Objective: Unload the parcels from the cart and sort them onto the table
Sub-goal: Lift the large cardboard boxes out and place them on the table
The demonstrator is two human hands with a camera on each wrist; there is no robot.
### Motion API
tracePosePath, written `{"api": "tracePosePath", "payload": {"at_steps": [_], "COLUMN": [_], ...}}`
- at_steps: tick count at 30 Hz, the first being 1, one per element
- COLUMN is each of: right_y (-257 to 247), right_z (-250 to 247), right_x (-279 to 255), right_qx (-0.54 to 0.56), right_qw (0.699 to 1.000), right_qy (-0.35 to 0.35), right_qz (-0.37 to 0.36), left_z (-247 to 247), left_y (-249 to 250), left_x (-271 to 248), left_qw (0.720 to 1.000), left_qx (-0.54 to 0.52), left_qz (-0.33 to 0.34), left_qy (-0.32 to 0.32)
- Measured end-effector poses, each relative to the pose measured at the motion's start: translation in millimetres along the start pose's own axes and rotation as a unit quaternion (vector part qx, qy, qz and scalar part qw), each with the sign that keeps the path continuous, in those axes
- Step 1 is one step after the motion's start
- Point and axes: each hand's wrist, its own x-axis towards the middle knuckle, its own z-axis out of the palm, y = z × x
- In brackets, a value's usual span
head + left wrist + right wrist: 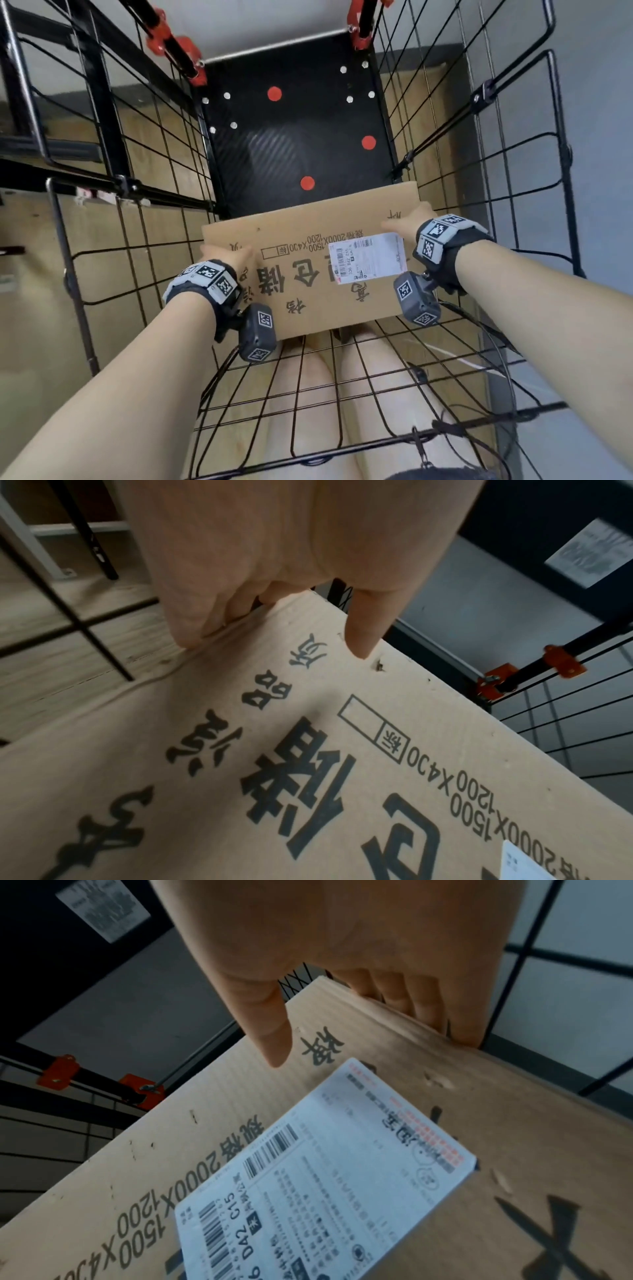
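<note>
A flat brown cardboard parcel (pixel 308 240) with black printed characters and a white shipping label (pixel 368 257) hangs inside the wire cart (pixel 513 192), above its black floor (pixel 294 144). My left hand (pixel 227 255) grips the parcel's left edge, thumb on top (pixel 363 631) and fingers curled under. My right hand (pixel 407 221) grips the right edge the same way, thumb (pixel 270 1039) on the top face beside the label (pixel 325 1177), fingers (pixel 428 1010) wrapped over the side. The parcel (pixel 308 750) tilts slightly, right side farther from me.
The cart's black wire-mesh walls close in on both sides and in front of my legs. Red dots (pixel 274 93) and white dots mark the cart floor. Red clamps (pixel 171 44) hold the far frame. Wooden flooring (pixel 30 274) lies to the left, a grey wall (pixel 603 137) to the right.
</note>
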Motion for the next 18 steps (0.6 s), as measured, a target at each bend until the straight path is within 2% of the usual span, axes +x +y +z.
{"api": "tracePosePath", "payload": {"at_steps": [2, 8, 14, 18], "right_y": [-4.8, -21.1, -42.4, -48.1], "right_z": [-8.7, -47.5, -88.4, -115.0], "right_x": [-10.1, -61.2, -139.6, -191.3], "right_qx": [0.003, 0.016, 0.124, 0.161], "right_qw": [1.0, 0.999, 0.985, 0.971], "right_qy": [0.008, 0.03, 0.1, 0.15], "right_qz": [-0.001, -0.028, -0.06, -0.096], "left_z": [-9.4, -57.7, -123.2, -156.6], "left_y": [6.5, 36.5, 57.6, 65.6], "left_x": [-7.2, -70.5, -134.5, -164.7], "left_qw": [1.0, 0.998, 0.99, 0.984], "left_qx": [-0.012, -0.025, -0.024, -0.051], "left_qz": [0.01, 0.051, 0.117, 0.158], "left_qy": [0.002, 0.036, 0.078, 0.066]}}
